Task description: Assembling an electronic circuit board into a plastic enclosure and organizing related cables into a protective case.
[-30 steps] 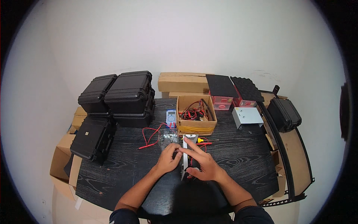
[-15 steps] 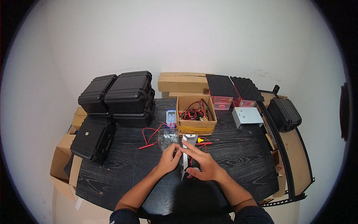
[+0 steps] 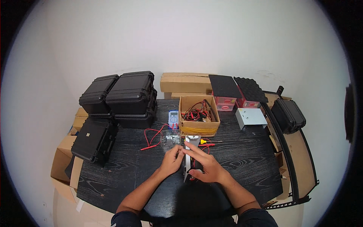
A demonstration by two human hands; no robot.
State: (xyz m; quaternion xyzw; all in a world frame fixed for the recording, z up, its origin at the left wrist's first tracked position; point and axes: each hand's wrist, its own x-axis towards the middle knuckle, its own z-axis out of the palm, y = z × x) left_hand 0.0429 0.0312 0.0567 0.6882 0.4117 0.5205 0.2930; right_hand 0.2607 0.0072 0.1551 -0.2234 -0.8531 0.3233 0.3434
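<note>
A metal case (image 3: 193,140) with a pale face stands on edge in front of me, and red wiring shows inside it. My left hand (image 3: 172,160) is at its left side, thumb and fingers pinched together near the edge. Whatever sits in that pinch is too small to make out. My right hand (image 3: 206,166) grips across the case from the right, with its thumb low on it and its longer fingers reaching to the left fingertips. Just beyond the left hand lies a clear plastic box (image 3: 171,139) of small parts.
A blue multimeter (image 3: 173,119) with red leads lies beyond the plastic box. Behind the metal case are a yellow-handled screwdriver (image 3: 204,142) and a cardboard box (image 3: 198,130) of cables. Black hard cases (image 3: 130,94) stand at left; a white metal enclosure (image 3: 251,118) is at right.
</note>
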